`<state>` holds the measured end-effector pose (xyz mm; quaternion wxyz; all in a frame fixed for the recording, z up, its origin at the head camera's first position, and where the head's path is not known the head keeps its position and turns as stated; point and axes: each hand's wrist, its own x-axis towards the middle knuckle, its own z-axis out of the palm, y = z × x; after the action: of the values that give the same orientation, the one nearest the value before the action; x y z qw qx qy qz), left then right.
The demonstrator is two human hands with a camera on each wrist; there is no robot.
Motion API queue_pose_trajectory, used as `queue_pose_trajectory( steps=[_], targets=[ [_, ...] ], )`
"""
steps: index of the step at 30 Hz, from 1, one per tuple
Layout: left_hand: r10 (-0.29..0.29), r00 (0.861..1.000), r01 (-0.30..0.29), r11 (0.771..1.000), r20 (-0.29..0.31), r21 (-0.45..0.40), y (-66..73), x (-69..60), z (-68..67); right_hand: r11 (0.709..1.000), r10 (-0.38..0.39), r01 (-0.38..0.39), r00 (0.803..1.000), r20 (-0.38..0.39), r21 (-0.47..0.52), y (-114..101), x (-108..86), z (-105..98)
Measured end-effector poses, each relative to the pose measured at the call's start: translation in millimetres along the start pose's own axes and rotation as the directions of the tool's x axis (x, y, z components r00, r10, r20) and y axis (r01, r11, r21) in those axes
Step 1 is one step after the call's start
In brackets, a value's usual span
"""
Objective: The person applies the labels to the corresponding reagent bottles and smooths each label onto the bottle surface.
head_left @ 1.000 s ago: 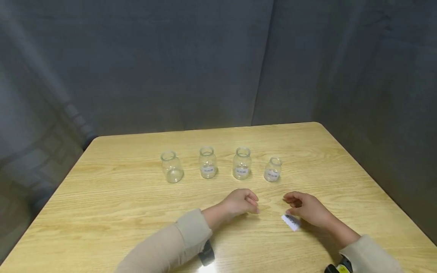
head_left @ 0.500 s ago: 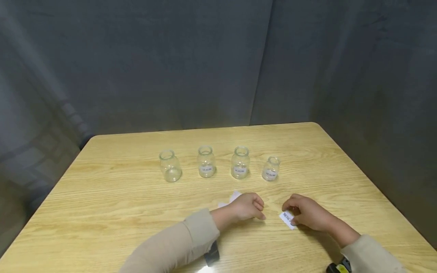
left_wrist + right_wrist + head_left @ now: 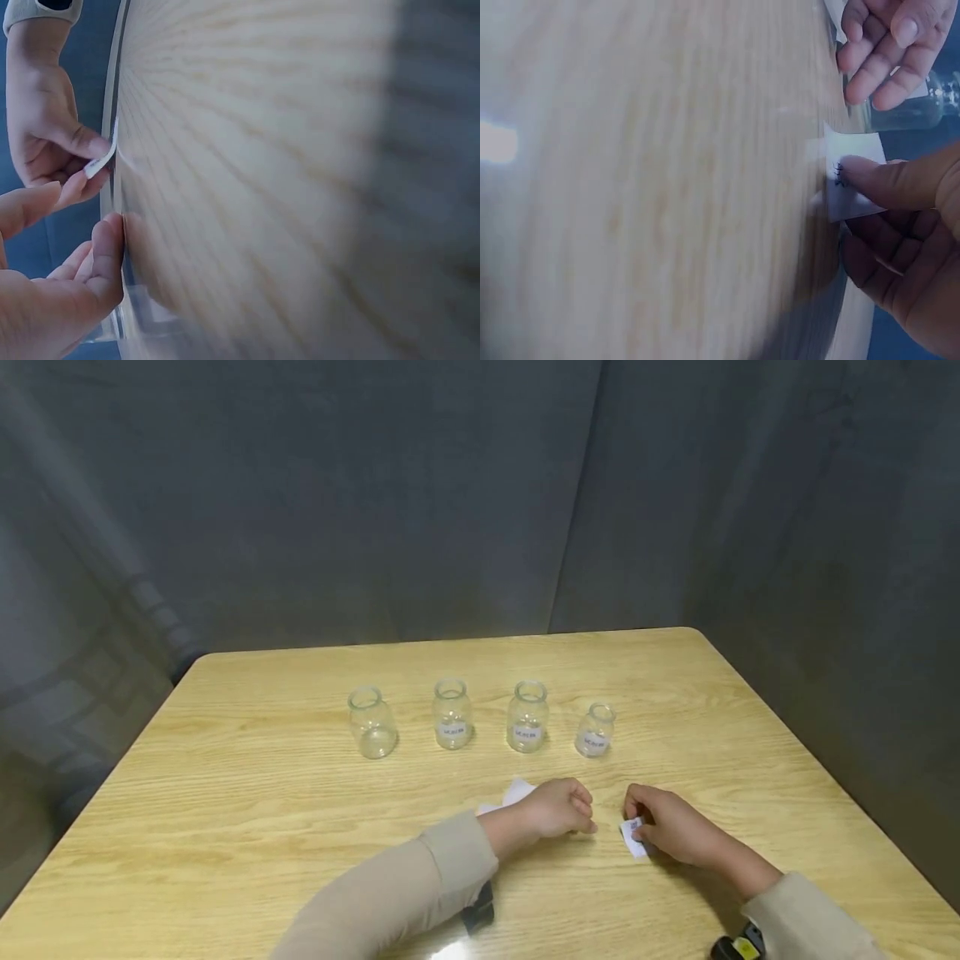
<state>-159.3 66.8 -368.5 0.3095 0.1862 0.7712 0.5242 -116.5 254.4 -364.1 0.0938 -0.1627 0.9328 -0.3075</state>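
Between the thumb and fingers of my right hand point(image 3: 678, 828) I pinch a small white paper label point(image 3: 847, 187) with dark writing, just above the tabletop. My left hand point(image 3: 558, 807) is a short way to the left of it, fingers loosely bent and holding nothing; the right wrist view shows its fingertips point(image 3: 891, 96) apart from the label. More white paper point(image 3: 517, 791) lies on the table behind my left wrist, partly hidden by it.
Glass jars stand in a row farther back: an unlabelled jar point(image 3: 372, 724), two labelled jars point(image 3: 452, 717) point(image 3: 527, 718), and a smaller labelled jar point(image 3: 596, 732) at the right. The wooden table point(image 3: 247, 827) reaches back to a dark curtain point(image 3: 375, 510).
My right hand has taken hold of the label and lifted and tilted it off the table. My left hand has moved right, closer to it, exposing white paper behind the wrist.
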Motion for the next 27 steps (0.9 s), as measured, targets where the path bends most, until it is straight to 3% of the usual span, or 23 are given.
queue_pose_trajectory(
  steps=[8,14,27],
  targets=[
    [-0.006,1.0,0.006,1.0,-0.016,0.007,3.0,6.6,1.0,0.997,0.027,-0.021,0.996,-0.081,0.079,-6,12.1,-1],
    [0.02,1.0,-0.02,0.999,-0.006,-0.024,4.5,8.7,1.1,0.989,0.032,-0.012,0.99,-0.136,0.146,-7,22.1,-1],
    [0.048,0.995,-0.059,0.991,-0.092,-0.12,1.3,11.1,-3.6,0.968,0.09,-0.033,0.971,-0.221,0.248,-21,30.3,2]
  ],
)
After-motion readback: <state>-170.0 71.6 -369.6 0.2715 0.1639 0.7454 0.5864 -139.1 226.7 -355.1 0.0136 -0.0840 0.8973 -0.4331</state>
